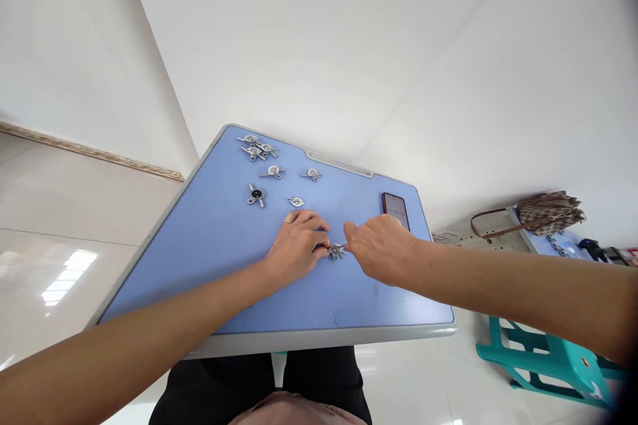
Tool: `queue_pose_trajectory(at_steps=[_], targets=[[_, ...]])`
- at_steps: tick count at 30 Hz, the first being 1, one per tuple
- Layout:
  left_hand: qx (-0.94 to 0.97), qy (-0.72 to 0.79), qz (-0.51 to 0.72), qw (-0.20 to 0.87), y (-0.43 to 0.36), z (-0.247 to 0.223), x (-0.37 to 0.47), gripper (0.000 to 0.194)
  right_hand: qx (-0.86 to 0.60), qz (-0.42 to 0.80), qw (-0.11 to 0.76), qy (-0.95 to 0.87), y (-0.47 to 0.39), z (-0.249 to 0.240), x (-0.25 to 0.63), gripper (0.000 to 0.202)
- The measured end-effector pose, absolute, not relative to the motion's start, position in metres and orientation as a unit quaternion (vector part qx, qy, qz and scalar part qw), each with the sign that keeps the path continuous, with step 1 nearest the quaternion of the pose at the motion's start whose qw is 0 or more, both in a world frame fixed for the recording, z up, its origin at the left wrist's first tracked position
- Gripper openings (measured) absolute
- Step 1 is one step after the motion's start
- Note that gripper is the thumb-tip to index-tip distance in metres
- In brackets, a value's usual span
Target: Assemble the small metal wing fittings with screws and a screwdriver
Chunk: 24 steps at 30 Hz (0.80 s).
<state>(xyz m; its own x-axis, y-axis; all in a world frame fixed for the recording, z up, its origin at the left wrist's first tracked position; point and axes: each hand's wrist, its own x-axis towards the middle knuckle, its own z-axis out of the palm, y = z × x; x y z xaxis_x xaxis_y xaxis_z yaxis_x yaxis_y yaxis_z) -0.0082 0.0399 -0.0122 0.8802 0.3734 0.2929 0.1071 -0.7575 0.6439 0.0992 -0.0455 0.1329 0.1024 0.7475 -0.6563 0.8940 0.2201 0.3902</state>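
Near the middle of the blue table (pixel 299 305), a small silver metal part (pixel 335 252) lies between my hands. My left hand (pixel 300 242) has its fingers closed on the left end of this part. From the right, my right hand (pixel 381 247) reaches in with fingers curled and pinched at the part's right side; what it pinches is too small to make out. Above my left hand rests a flat silver plate (pixel 296 202). Farther left lies a three-armed metal part with a black round centre (pixel 256 194).
Similar silver parts lie at the table's back left, including one (pixel 273 172) and another (pixel 313 174). A phone (pixel 395 210) showing a timer lies at the right. Beyond the table are a green stool (pixel 558 362) and a checkered bag (pixel 551 211).
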Motion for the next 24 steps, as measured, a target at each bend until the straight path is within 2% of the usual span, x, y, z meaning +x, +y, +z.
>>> queue_pose_trajectory(at_steps=[3,10,14,17,24], targets=[[0.915,0.134,0.202,0.321,0.039,-0.011,-0.008,0.009,0.59,-0.069,0.435,0.677,-0.048,0.135,0.097,0.015],[0.917,0.131,0.199,0.321,0.039,-0.009,-0.009,0.01,0.581,-0.045,0.431,0.689,-0.047,0.135,0.087,0.014],[0.918,0.125,0.202,0.317,0.039,-0.01,-0.008,0.01,0.551,-0.017,0.416,0.724,-0.051,0.134,0.089,0.02],[0.918,0.121,0.211,0.314,0.039,-0.011,-0.008,0.013,0.525,0.003,0.41,0.746,-0.053,0.133,0.093,0.014],[0.914,0.125,0.213,0.321,0.038,-0.01,-0.009,0.013,0.564,0.011,0.397,0.724,-0.051,0.134,0.098,0.019]])
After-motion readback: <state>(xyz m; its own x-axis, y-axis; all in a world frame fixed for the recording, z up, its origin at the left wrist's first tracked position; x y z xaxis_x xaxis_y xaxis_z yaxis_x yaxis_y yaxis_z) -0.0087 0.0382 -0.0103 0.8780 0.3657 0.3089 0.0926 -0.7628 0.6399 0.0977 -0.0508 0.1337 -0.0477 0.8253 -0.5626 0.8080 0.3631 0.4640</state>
